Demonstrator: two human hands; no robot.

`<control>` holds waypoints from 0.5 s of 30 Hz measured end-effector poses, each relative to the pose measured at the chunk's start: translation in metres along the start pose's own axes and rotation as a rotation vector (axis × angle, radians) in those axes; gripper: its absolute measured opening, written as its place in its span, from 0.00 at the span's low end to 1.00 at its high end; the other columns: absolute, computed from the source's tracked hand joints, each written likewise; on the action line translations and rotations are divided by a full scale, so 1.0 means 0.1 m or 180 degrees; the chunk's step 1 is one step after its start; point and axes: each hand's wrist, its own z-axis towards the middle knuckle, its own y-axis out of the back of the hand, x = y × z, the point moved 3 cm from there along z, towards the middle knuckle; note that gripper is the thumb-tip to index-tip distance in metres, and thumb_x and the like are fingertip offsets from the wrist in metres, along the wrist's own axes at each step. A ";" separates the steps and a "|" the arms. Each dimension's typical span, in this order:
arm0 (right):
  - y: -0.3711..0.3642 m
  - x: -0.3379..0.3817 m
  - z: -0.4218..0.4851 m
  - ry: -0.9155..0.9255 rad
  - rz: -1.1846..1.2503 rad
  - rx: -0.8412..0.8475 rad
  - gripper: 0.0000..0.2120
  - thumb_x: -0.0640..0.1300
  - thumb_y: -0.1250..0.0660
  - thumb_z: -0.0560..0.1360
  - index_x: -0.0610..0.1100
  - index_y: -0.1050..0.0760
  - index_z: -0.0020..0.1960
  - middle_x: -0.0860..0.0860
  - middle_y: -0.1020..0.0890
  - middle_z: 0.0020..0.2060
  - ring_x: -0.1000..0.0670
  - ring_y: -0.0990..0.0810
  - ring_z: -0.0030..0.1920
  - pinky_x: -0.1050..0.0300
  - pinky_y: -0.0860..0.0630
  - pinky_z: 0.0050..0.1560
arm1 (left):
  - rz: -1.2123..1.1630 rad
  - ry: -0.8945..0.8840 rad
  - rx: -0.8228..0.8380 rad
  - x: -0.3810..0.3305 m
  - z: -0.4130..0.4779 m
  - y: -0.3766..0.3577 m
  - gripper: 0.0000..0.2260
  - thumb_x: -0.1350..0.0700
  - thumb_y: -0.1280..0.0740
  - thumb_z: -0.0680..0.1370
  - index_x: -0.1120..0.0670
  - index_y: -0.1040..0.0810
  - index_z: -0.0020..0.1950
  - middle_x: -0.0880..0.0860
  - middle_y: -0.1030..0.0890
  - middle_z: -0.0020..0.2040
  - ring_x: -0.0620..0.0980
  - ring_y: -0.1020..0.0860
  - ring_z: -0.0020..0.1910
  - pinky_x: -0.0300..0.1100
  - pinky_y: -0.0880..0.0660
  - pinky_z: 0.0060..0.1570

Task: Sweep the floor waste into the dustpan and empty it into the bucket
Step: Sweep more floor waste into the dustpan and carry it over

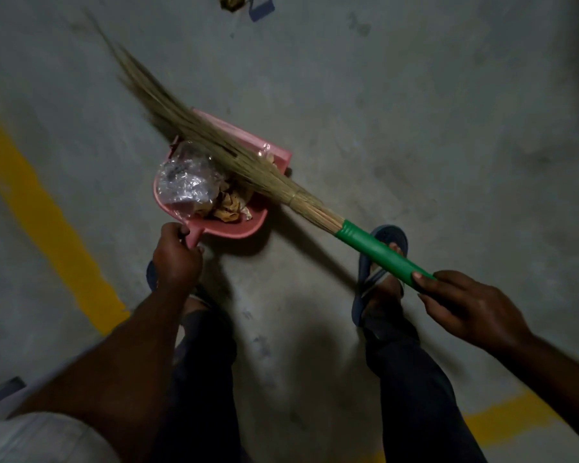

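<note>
Pink plastic forms the dustpan (248, 225), which sits at the middle of the scene, low over the grey concrete floor (415, 128). I cannot tell whether its far lip touches the ground. Its short handle points toward the near side, and the left hand (178, 259) grasps it with fingers curled round.

Inside the pan lie a crumpled clear plastic wrapper (188, 182) on the left and crumpled brown paper (228, 205) just beside it, nearer the handle. A smaller shiny scrap shows at the pan's right wall.

A grass broom (248, 162) crosses diagonally over the pan, from far left to near right. Its straw bristles are blurred at the far tips and cover the pan's right half. The broom's green wrapped handle (375, 248) runs to the near right, where the right hand (465, 302) grasps its end, thumb on top and fingers wrapped beneath.

Under the green handle a foot in a blue flip-flop (385, 238) stands on the floor. The other flip-flop (151, 275) shows partly behind the left wrist. Dark trousers cover both legs, and a white sleeve (30, 436) fills the near left corner.

A yellow painted line (47, 212) runs along the left, and another yellow stripe (508, 419) lies near right. At the far edge, well apart from the pan, lie a brown crumpled scrap (231, 1) and a blue piece (261, 10).
</note>
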 end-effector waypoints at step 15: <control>0.57 0.53 1.35 -0.0204 0.0402 -0.0871 0.16 0.47 0.30 0.75 0.46 0.19 0.61 0.46 0.16 0.48 0.45 0.17 0.42 0.55 0.23 0.42 | -0.0266 -0.0132 -0.0518 -0.21 0.40 1.22 0.15 0.61 0.26 0.72 0.55 0.28 0.54 0.57 0.20 0.53 0.57 0.23 0.51 0.43 0.32 0.46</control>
